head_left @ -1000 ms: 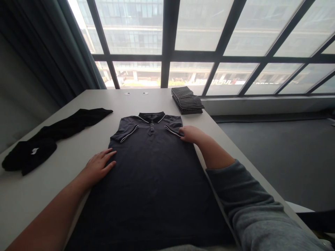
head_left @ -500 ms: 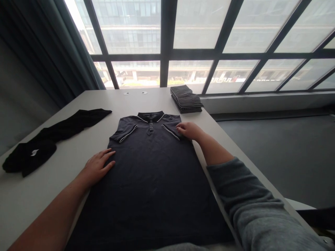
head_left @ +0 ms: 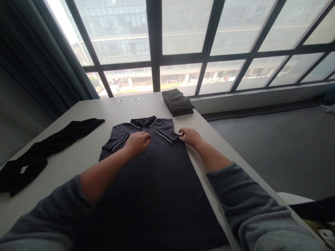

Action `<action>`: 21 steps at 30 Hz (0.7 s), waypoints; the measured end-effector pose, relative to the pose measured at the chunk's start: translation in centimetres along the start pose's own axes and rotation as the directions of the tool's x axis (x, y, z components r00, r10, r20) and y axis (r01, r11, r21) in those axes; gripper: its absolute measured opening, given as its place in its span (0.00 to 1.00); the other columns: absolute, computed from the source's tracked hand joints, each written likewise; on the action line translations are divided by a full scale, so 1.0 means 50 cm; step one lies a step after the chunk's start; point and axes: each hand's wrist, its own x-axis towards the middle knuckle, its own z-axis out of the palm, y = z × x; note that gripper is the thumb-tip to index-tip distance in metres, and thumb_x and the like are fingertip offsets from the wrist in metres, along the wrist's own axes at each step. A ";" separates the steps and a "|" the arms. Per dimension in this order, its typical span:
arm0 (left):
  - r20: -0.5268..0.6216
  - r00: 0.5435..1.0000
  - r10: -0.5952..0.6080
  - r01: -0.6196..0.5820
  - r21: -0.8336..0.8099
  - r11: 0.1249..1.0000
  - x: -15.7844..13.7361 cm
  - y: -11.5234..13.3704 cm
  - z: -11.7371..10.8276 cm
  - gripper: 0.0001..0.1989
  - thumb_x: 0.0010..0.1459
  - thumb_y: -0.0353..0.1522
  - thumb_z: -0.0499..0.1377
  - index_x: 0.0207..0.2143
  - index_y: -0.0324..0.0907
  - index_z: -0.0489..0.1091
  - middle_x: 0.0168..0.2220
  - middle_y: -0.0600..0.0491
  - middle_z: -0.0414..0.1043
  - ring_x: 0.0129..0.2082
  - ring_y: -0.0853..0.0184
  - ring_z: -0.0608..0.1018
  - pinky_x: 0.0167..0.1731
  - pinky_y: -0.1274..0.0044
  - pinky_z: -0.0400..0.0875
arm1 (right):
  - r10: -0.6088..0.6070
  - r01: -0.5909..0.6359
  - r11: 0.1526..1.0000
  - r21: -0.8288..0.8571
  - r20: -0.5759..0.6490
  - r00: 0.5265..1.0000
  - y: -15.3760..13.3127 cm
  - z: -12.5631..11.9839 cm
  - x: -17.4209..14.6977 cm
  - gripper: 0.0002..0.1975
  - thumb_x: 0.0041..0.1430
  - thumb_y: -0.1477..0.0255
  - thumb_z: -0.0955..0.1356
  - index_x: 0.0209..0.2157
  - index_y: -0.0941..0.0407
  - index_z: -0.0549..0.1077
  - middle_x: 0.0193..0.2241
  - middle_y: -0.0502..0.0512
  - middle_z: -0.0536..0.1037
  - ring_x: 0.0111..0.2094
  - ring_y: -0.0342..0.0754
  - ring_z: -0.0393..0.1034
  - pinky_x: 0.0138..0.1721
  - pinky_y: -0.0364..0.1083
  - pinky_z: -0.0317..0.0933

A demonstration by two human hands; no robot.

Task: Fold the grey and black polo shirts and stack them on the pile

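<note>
A dark polo shirt (head_left: pixel 154 181) with white-edged collar and cuffs lies flat, front up, its sleeves turned in over the chest. At its right edge, beside the sleeve fold, the thumb and fingertips of my right hand (head_left: pixel 192 137) pinch the fabric. My left hand (head_left: pixel 137 142) is over the upper chest just below the buttons, fingers loosely bent and nothing held. Whether it touches the cloth is hard to tell. My left forearm covers part of the shirt's left side.
Folded striped garments (head_left: pixel 178 103) are stacked at the far right of the white table (head_left: pixel 102 108). A black garment (head_left: pixel 52 148) with a small white mark lies along the left. Large windows (head_left: pixel 180 28) stand behind, a dark curtain (head_left: pixel 49 52) at left.
My left hand has left the shirt's left edge and moved right and forward over the chest. My right hand has shifted to the outer edge and now pinches it. The view has tilted slightly.
</note>
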 end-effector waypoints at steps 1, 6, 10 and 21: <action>0.014 0.999 0.032 -0.032 -0.012 0.999 0.060 0.025 0.011 0.19 0.72 0.39 0.50 0.52 0.45 0.77 0.55 0.46 0.79 0.57 0.54 0.77 0.59 0.63 0.67 | -0.010 0.010 1.000 0.004 -0.023 1.000 -0.002 -0.002 0.000 0.15 0.59 0.72 0.72 0.49 0.55 0.79 0.42 0.54 0.82 0.43 0.49 0.75 0.44 0.43 0.63; 0.131 0.984 0.119 -0.112 -0.060 0.992 0.310 0.107 0.094 0.22 0.73 0.37 0.47 0.59 0.42 0.75 0.65 0.41 0.71 0.65 0.52 0.71 0.64 0.60 0.63 | -0.029 0.026 0.999 -0.030 -0.095 0.995 -0.014 -0.014 -0.006 0.09 0.61 0.73 0.69 0.44 0.54 0.78 0.42 0.56 0.82 0.42 0.51 0.75 0.44 0.44 0.63; 0.236 0.968 0.087 -0.065 -0.100 0.993 0.405 0.107 0.168 0.29 0.73 0.39 0.48 0.72 0.40 0.60 0.75 0.39 0.53 0.74 0.49 0.58 0.68 0.55 0.57 | 0.151 -0.156 0.981 -0.113 -0.053 0.987 -0.010 -0.018 -0.004 0.10 0.63 0.70 0.68 0.44 0.54 0.78 0.41 0.60 0.84 0.42 0.54 0.77 0.41 0.46 0.64; 0.180 0.984 0.000 0.030 -0.168 0.985 0.437 0.061 0.214 0.31 0.75 0.40 0.44 0.75 0.37 0.53 0.78 0.40 0.44 0.77 0.49 0.50 0.72 0.51 0.45 | 0.164 -0.131 0.965 -0.227 0.134 0.977 -0.019 -0.034 0.003 0.14 0.60 0.71 0.71 0.48 0.53 0.80 0.48 0.63 0.83 0.49 0.58 0.78 0.47 0.49 0.68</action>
